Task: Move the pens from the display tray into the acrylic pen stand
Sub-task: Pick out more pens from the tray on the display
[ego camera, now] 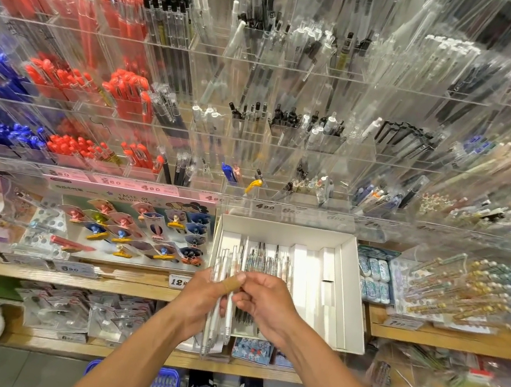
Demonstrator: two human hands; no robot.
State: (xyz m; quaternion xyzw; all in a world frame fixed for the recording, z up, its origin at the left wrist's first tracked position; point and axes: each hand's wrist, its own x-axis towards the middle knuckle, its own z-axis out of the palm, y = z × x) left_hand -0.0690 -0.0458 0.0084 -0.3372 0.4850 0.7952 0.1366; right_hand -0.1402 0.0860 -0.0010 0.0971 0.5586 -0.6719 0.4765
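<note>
Gathering is the step in hand: the left hand (205, 298), low in the centre of the frame, has its fingers (234, 284) curled round a bundle of slim white and clear plastic pens (217, 323), a tan plaster showing on the thumb, while the right hand (267, 304) just beside it pinches at the top of the same bundle, apparently adding or squaring a pen, though blur makes the exact contact hard to read. Behind the hands sits the shallow white cardboard display tray (348, 293), with more thin pens (266, 258) lying in its left half and the right half showing only white dividers. The tiered clear acrylic pen stand (303, 154) fills the upper half of the frame, its compartments crowded with red, blue, black and clear pens. The next move, as I judge it, calls for lifting the bundle up and forward, choosing a compartment with room in it, and lowering the pens in upright without knocking their neighbours. Readable writing: price tags along the stand's front edge show 2.80, 4.90 and 4.90 again; lower tags read 6.90 and 7.90; a pink card at centre left says "TASTE OF BELONGING".
</note>
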